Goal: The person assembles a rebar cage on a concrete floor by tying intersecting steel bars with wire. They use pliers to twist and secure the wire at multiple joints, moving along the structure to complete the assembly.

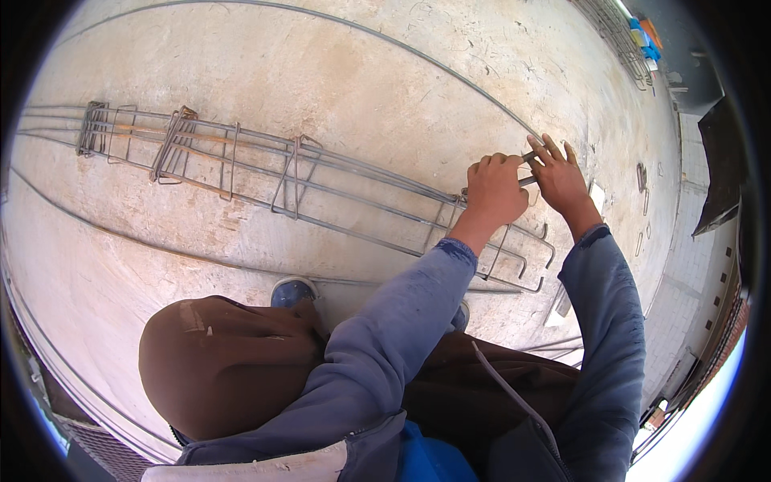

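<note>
My left hand (495,193) is closed above the right-hand part of a rebar cage (353,227), its fingers wrapped round a dark two-bar metal tool (528,181). Two short bars stick out of its grip toward my right hand (562,183). That hand has its fingers spread and stretched out, and its palm side meets the bar ends. My fingers hide the rest of the tool. Beneath my hands, the cage's long bars end in bent hooks (549,249). Square stirrups (295,178) stand along the cage, with bunched stirrups (173,145) farther left.
A long loose bar (385,36) curves across the concrete floor (337,88) beyond the cage. Another bar (161,253) lies on the near side, by my shoe (294,291). Loose stirrups (642,178) lie at right. More rebar (614,40) sits at the far right.
</note>
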Tool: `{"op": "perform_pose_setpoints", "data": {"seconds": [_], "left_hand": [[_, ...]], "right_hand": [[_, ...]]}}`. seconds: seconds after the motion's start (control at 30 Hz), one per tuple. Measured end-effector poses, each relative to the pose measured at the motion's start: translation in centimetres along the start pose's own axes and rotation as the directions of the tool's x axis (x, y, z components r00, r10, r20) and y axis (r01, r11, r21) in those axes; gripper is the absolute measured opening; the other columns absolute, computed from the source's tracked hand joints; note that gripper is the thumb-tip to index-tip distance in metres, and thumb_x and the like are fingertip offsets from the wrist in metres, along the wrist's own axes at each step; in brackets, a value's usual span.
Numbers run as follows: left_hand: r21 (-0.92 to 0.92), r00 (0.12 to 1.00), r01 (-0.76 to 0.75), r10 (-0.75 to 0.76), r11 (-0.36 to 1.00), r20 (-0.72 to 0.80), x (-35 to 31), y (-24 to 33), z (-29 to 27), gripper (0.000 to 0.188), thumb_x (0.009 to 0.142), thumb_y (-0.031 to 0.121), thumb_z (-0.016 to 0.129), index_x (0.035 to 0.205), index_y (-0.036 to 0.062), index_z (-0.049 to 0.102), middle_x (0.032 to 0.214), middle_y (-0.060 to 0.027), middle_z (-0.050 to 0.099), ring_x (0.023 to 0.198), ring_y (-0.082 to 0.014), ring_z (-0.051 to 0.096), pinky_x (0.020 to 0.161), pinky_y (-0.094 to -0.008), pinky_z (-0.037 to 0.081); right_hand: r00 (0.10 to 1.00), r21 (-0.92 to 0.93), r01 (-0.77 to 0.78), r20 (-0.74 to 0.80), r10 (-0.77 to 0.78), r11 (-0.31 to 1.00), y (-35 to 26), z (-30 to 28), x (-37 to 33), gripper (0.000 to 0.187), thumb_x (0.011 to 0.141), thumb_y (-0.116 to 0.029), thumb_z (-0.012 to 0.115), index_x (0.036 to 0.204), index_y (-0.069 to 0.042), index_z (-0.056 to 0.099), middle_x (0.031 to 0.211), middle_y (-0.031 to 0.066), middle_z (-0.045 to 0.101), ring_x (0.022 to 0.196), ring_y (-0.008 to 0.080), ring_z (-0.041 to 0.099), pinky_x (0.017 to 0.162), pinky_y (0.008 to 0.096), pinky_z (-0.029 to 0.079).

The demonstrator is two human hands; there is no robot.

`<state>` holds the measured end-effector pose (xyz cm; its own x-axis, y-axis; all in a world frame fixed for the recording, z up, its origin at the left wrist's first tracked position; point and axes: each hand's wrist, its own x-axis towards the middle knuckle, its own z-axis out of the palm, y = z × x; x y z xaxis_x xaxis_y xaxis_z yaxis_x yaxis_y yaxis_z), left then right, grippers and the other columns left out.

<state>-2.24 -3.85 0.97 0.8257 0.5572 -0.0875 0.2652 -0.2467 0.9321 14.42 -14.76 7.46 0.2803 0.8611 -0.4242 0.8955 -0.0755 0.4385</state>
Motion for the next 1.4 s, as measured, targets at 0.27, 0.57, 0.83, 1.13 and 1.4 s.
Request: {"op": "perform_pose_setpoints", "data": {"seconds": [0.27, 0.57, 0.83, 1.13, 1.4], "left_hand": [[0.132, 0.974, 0.127, -0.148, 0.983, 0.168, 2.7, -6.8, -9.0, 0.032, 0.098, 0.028, 0.07, 0.119, 0.0069, 0.083, 0.116, -0.0201, 0.081, 0.108, -0.0366, 0.077, 0.099, -0.046, 0.059], [0.503, 0.867, 0.071, -0.303, 0.862, 0.396, -0.8, -5.6, -8.3, 0.036, 0.104, 0.029, 0.069, 0.127, 0.0041, 0.081, 0.122, -0.0207, 0.08, 0.117, -0.0331, 0.076, 0.101, -0.0431, 0.058], [0.388, 0.846, 0.077, -0.266, 0.918, 0.462, -1.2, -5.3, -8.7, 0.029, 0.102, 0.017, 0.072, 0.128, 0.0049, 0.08, 0.115, -0.0152, 0.082, 0.112, -0.0266, 0.076, 0.099, -0.0408, 0.058], [0.341, 0.919, 0.049, -0.176, 0.939, 0.353, -2.9, -6.0, -8.3, 0.028, 0.102, 0.017, 0.073, 0.126, 0.0036, 0.079, 0.12, -0.0176, 0.081, 0.118, -0.0309, 0.075, 0.103, -0.0428, 0.058], [0.386, 0.945, -0.03, -0.099, 0.922, 0.311, -3.1, -6.6, -8.2, 0.024, 0.098, 0.018, 0.075, 0.119, 0.0086, 0.081, 0.114, -0.0148, 0.082, 0.108, -0.0343, 0.078, 0.095, -0.0443, 0.06]], "right_hand": [[0.907, 0.257, -0.339, 0.346, 0.242, 0.905, -0.7, 5.7, 1.8, 0.063, 0.103, -0.006, 0.055, 0.165, -0.019, 0.049, 0.187, 0.0082, 0.006, 0.156, 0.0371, 0.048, 0.121, 0.0735, 0.039], [0.871, 0.165, -0.488, 0.158, 0.466, 0.857, 2.8, 10.9, 0.7, 0.068, 0.105, -0.014, 0.061, 0.17, -0.018, 0.042, 0.181, 0.0145, 0.029, 0.146, 0.0332, 0.058, 0.119, 0.0736, 0.038], [0.923, 0.78, 0.363, -0.377, -0.079, 0.51, -6.6, 6.2, 1.5, 0.029, 0.1, -0.011, 0.063, 0.126, -0.009, 0.076, 0.146, 0.0147, 0.066, 0.135, 0.0326, 0.062, 0.112, 0.0474, 0.051], [0.944, 0.951, -0.026, 0.125, -0.306, 0.309, -9.8, 4.3, 3.2, 0.042, 0.093, -0.033, 0.072, 0.128, -0.009, 0.073, 0.114, 0.0144, 0.078, 0.121, 0.037, 0.069, 0.106, 0.0474, 0.053], [0.943, 0.863, 0.199, -0.298, 0.149, 0.464, -13.3, 3.9, -0.4, 0.044, 0.088, -0.025, 0.081, 0.128, -0.013, 0.068, 0.127, 0.0136, 0.07, 0.131, 0.0351, 0.06, 0.113, 0.0537, 0.044]]}}
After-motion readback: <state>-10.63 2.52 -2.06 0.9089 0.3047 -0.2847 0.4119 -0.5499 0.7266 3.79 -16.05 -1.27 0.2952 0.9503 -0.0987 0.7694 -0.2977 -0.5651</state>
